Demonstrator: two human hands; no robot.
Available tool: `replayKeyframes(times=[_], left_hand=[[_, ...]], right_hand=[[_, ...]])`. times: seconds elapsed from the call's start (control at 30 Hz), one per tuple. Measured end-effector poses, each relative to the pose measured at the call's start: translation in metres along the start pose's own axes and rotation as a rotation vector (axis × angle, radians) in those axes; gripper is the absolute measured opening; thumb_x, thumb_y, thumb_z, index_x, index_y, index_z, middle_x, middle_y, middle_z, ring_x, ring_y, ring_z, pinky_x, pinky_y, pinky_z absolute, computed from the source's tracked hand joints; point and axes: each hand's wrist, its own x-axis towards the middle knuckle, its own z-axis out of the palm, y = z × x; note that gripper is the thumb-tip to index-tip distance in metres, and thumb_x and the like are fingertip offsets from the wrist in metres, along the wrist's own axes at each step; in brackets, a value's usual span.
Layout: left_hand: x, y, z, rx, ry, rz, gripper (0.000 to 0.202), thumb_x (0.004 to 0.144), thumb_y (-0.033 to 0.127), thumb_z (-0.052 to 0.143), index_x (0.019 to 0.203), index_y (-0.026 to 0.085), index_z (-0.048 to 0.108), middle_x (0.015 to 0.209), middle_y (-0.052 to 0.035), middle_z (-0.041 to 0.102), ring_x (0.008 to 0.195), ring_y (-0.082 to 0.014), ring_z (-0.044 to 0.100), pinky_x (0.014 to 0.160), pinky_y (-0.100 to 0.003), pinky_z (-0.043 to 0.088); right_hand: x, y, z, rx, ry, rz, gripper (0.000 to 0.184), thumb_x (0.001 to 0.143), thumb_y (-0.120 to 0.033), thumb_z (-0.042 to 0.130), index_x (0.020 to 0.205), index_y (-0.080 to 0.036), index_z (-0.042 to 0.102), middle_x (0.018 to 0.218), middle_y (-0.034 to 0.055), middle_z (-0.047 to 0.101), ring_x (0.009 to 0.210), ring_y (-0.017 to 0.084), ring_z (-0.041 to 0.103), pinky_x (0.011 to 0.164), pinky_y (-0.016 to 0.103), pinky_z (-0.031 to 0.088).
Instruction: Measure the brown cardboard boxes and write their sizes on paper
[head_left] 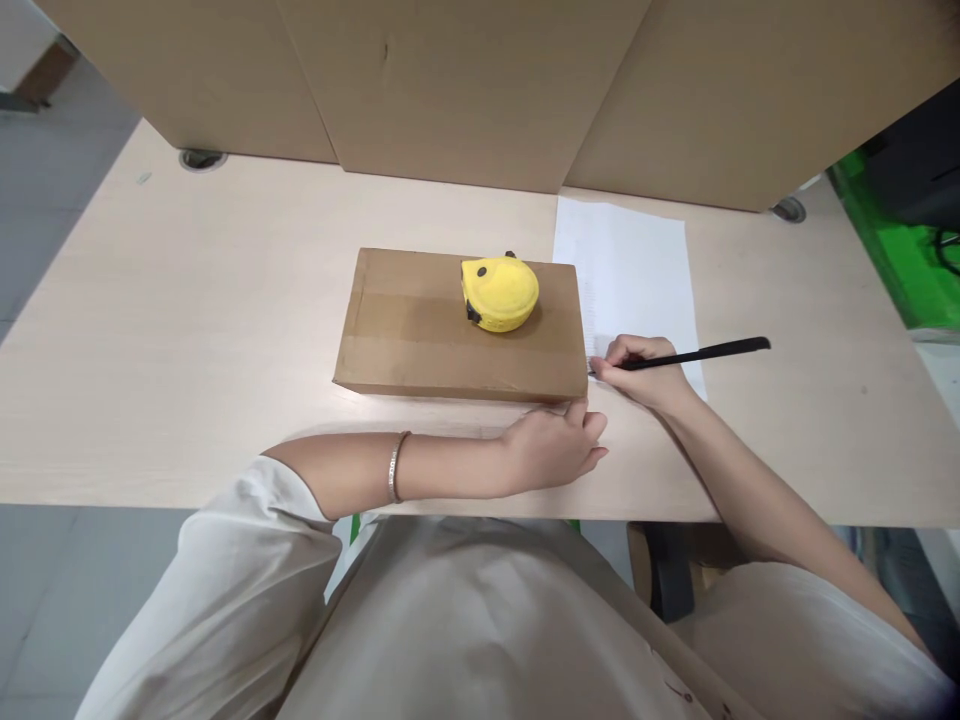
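My right hand (pixel 651 372) pinches a black pen (pixel 724 350), its tip down at the sheet of white paper (pixel 630 260), close beside the right edge of a closed brown cardboard box (pixel 420 345). On top of that box rests a yellow, rounded object with small black parts (pixel 501 293), which looks like a tape measure. In front of the box's near right corner lies my left hand (pixel 551 447), fingers loosely bent and apart, holding nothing I can see. One of its fingertips is at the box's lower edge; whether it presses on it I cannot tell. The box covers part of the paper's left side.
Tall cardboard panels (pixel 465 90) stand along the back of the pale wooden table (pixel 187 300). Round cable holes (pixel 202 160) are at the back left and back right. Beyond the right edge are green and dark things (pixel 885 240). My body is at the front edge.
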Motion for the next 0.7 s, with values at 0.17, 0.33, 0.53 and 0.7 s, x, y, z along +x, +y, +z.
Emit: replayKeyframes(times=[0.17,0.33,0.53,0.7], left_hand=[[0.002,-0.002,0.003,0.014,0.001,0.018,0.044,0.121,0.043,0.049,0.129,0.011,0.079,0.145,-0.0289,0.08,0.085,-0.0208,0.085,0.051,-0.028,0.038],[0.001,-0.003,0.006,0.055,0.049,0.037,0.044,0.121,0.038,0.048,0.129,0.009,0.08,0.15,-0.0316,0.078,0.075,-0.0187,0.081,0.049,-0.03,0.035],[0.0,-0.003,0.01,0.077,0.067,0.044,0.04,0.12,0.033,0.049,0.127,0.01,0.08,0.149,-0.0307,0.078,0.065,-0.016,0.076,0.049,-0.031,0.037],[-0.001,-0.003,0.011,0.071,0.046,0.054,0.043,0.121,0.031,0.044,0.132,0.008,0.079,0.148,-0.0298,0.079,0.076,-0.02,0.083,0.048,-0.032,0.037]], right_hand=[[0.001,0.001,0.0,-0.016,0.051,0.007,0.055,0.074,-0.046,0.09,0.054,-0.023,0.044,0.057,0.0021,0.048,0.057,0.014,0.039,0.054,0.031,0.031],[0.001,-0.002,0.0,0.043,0.037,0.019,0.05,0.071,-0.051,0.092,0.054,-0.023,0.054,0.057,0.0036,0.054,0.058,0.014,0.042,0.054,0.031,0.033],[-0.001,-0.002,0.0,0.012,-0.026,-0.001,0.056,0.075,-0.062,0.095,0.057,-0.023,0.059,0.058,0.0041,0.057,0.056,0.015,0.044,0.054,0.033,0.035],[0.001,0.005,-0.001,-0.028,-0.005,-0.017,0.053,0.077,-0.051,0.092,0.055,-0.023,0.052,0.058,0.0028,0.053,0.055,0.014,0.042,0.054,0.032,0.034]])
